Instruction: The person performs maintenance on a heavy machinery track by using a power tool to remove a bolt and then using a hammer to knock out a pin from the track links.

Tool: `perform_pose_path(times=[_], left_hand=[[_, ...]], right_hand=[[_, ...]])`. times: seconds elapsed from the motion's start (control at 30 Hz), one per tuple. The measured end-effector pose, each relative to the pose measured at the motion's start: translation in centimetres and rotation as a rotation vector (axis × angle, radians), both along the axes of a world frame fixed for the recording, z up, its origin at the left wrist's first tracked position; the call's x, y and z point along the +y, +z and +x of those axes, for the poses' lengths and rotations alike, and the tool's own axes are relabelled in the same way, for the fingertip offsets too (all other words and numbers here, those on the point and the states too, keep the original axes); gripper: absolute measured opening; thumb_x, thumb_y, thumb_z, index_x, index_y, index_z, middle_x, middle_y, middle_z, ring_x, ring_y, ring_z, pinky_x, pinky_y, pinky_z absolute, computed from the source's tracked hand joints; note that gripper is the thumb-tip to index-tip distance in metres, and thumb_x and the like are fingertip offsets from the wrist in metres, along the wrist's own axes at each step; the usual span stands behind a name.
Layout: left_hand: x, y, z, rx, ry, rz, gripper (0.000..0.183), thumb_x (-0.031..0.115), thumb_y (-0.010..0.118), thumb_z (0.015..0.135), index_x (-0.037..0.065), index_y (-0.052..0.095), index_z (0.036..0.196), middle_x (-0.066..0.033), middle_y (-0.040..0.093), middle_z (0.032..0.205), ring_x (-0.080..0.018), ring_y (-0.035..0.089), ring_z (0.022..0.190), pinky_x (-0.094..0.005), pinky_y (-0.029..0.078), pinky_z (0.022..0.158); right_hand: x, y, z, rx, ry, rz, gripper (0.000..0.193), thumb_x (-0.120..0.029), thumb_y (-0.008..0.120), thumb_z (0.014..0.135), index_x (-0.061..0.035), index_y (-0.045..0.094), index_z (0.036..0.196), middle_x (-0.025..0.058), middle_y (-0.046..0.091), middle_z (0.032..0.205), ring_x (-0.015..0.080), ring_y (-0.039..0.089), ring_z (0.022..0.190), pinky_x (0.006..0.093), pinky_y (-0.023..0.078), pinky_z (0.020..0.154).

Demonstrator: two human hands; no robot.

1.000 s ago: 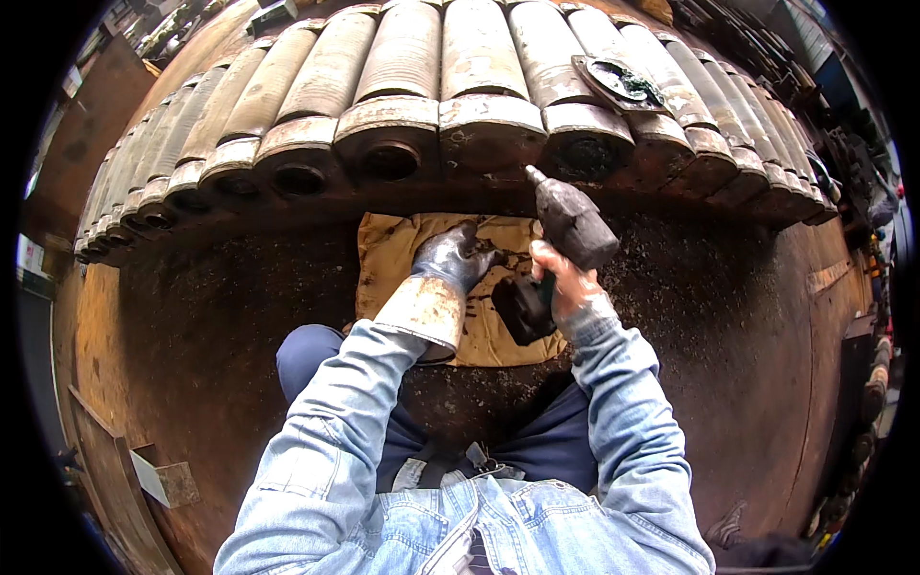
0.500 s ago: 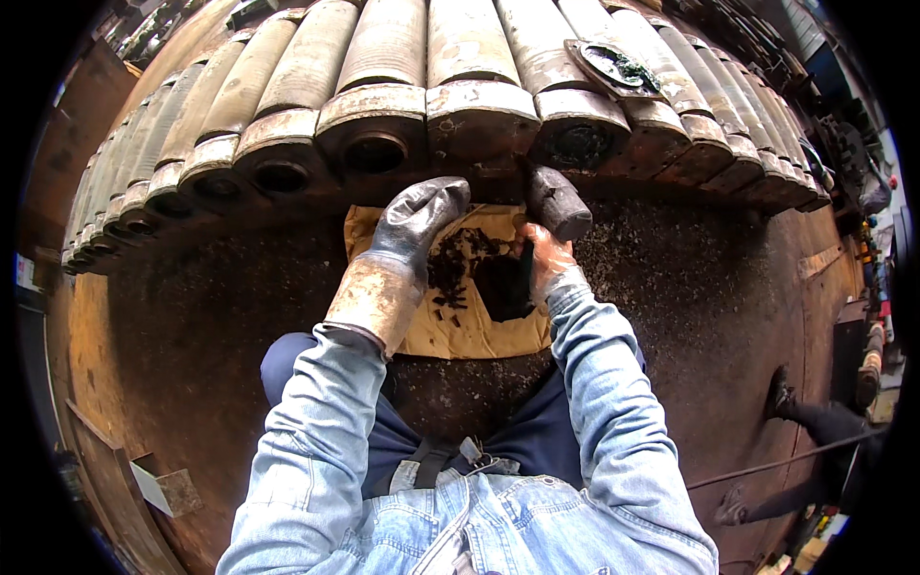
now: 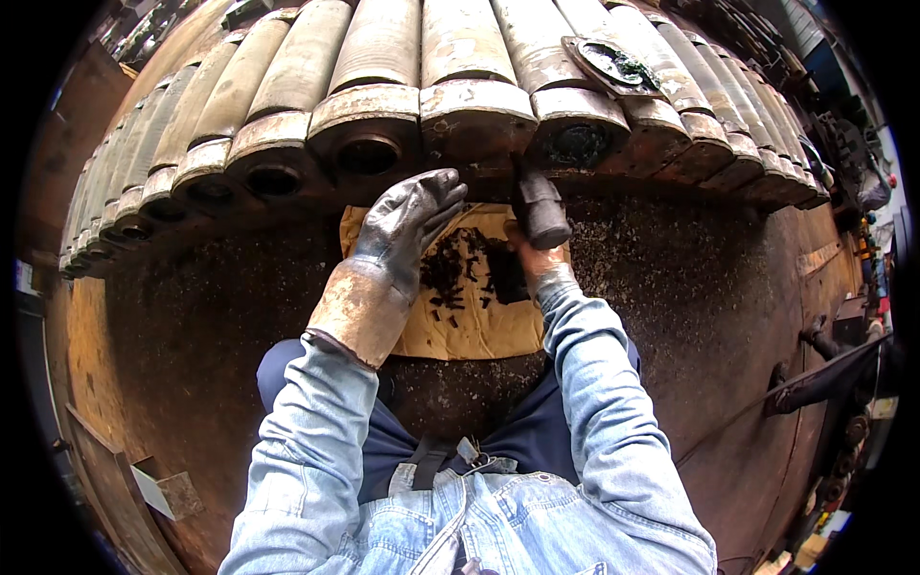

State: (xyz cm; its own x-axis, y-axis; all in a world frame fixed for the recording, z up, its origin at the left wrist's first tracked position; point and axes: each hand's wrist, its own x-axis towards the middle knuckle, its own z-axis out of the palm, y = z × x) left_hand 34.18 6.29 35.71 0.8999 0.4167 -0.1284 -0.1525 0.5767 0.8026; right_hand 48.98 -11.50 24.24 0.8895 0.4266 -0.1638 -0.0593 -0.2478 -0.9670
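Rusty cylinder row [image 3: 422,105] blocks ahead; cardboard [image 3: 479,326] sides open.

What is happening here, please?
A person in a denim jacket sits before a row of rusty metal cylinders. The right hand holds a dark power tool against one cylinder's end. The gloved left hand hovers open near the same cylinder. Dark scrapings lie on a cardboard sheet below.

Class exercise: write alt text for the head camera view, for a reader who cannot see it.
A person's gloved left hand reaches toward a row of rusty metal cylinders, while the right hand holds a dark power tool against them. Below lies a cardboard sheet strewn with dark shavings.
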Motion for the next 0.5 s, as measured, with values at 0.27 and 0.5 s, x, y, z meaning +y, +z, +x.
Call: perform_pose_path(times=[0.27, 0.5], left_hand=[[1.0, -0.1, -1.5, -0.03, 0.013, -0.04, 0.072, 0.043, 0.072, 0.093, 0.005, 0.045, 0.147, -0.014, 0.045, 0.156, -0.0323, 0.045, 0.143, -0.0478, 0.038, 0.12], [0.1, 0.9, -0.4, 0.044, -0.089, 0.067, 0.092, 0.061, 0.072, 0.086, 0.011, 0.036, 0.156, -0.0116, 0.035, 0.163, -0.0328, 0.036, 0.148, -0.0503, 0.027, 0.124]], right_hand=[[0.6, 6.3, 0.0, -0.011, 0.131, -0.048, 0.036, -0.029, 0.068, 0.098, -0.0034, 0.065, 0.122, 0.0113, 0.072, 0.105, 0.024, 0.066, 0.092, 0.0369, 0.053, 0.085], [1.6, 1.8, 0.9, -0.747, 0.098, -0.133, 0.051, -0.03, 0.067, 0.098, -0.0037, 0.054, 0.141, 0.0172, 0.064, 0.133, 0.0316, 0.06, 0.122, 0.0386, 0.047, 0.102]])
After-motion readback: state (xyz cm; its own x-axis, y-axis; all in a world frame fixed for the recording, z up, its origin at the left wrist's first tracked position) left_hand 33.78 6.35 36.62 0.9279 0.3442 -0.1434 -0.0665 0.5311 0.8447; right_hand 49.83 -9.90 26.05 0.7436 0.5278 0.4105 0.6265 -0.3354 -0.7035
